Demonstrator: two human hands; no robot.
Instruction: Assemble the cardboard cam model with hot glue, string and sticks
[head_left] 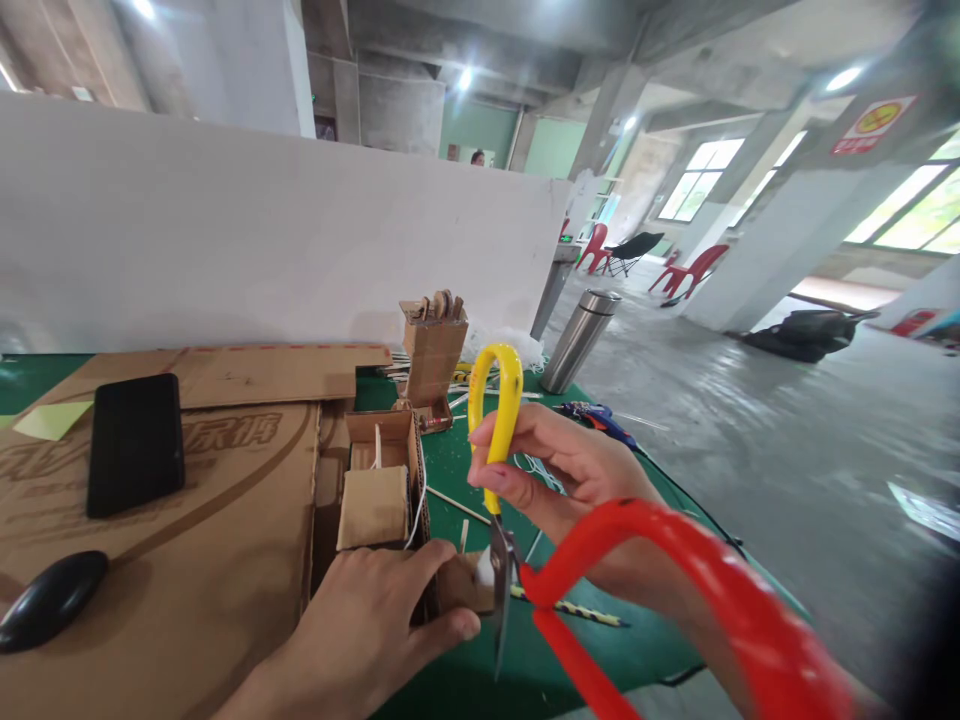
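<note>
Scissors with one yellow handle (517, 400) and one red handle (675, 530) stand close to the camera, their metal blades (499, 590) pointing down. My right hand (577, 470) pinches the yellow handle between thumb and fingers. Beside the blades, my left hand (382, 625) rests over the near end of an open cardboard box (360, 428), thumb and fingers apart, by a small cardboard piece (461, 583). Inside that box sit a cardboard block (373, 507) and a thin white stick. A white cord runs along its right side.
Flat cardboard (202, 580) covers the left, bearing a black phone (136, 445) and a black mouse (54, 600). Behind are a cardboard holder (433, 350) and steel flask (581, 342). A glue gun (600, 420), a patterned pencil (585, 612) and sticks lie on the green table.
</note>
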